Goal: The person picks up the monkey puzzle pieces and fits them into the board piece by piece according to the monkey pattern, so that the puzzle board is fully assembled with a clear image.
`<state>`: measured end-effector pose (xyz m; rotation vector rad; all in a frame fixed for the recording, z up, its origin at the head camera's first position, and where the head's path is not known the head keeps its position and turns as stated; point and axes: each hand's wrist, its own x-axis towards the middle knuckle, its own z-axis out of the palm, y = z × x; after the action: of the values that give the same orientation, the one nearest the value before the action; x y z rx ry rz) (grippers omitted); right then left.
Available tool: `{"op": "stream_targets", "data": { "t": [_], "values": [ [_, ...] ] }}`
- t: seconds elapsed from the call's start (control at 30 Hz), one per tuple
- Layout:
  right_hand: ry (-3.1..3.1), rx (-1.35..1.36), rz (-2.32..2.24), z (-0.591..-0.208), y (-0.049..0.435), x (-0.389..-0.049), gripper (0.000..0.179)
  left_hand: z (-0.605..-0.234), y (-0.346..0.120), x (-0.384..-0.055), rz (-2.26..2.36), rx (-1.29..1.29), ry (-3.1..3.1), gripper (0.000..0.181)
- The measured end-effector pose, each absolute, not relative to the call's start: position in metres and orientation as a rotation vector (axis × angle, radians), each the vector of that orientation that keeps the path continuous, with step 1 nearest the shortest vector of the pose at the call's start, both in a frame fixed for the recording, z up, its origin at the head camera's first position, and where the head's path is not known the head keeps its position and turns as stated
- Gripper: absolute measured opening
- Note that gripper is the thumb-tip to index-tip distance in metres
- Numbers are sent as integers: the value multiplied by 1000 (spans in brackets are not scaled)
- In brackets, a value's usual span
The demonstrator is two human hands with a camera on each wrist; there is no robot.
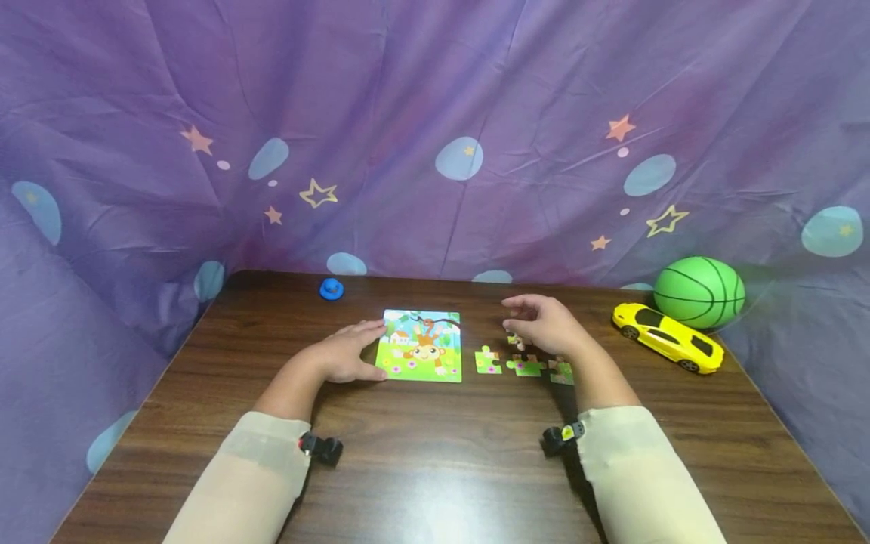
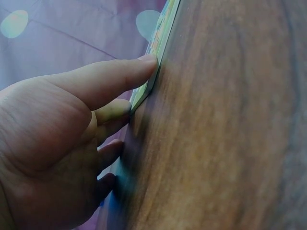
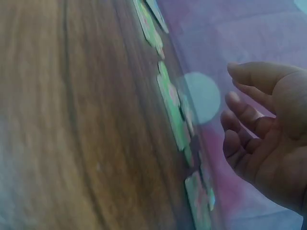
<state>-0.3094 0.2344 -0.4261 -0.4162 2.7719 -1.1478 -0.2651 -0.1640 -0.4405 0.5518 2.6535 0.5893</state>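
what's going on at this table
A person is handling a jigsaw with bare hands. The left hand touches the left side of the monkey picture board, which lies flat. The right hand hovers by the loose puzzle pieces right of the board, holding nothing visible.

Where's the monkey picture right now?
In the head view, the monkey picture lies on the table, left of the puzzle pieces, with the left hand touching its left edge.
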Motion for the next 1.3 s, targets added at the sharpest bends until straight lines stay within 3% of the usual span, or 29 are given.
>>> {"op": "stream_targets", "data": {
  "t": [0.57,1.3],
  "values": [
    [2774,-307,-998,-452,260,-319,56,-443,-166,-266,616,532,2640,93],
    [2823,-269,-935,-443,253,-320,58,-441,-166,-266,630,535,2633,93]
  ]
}}
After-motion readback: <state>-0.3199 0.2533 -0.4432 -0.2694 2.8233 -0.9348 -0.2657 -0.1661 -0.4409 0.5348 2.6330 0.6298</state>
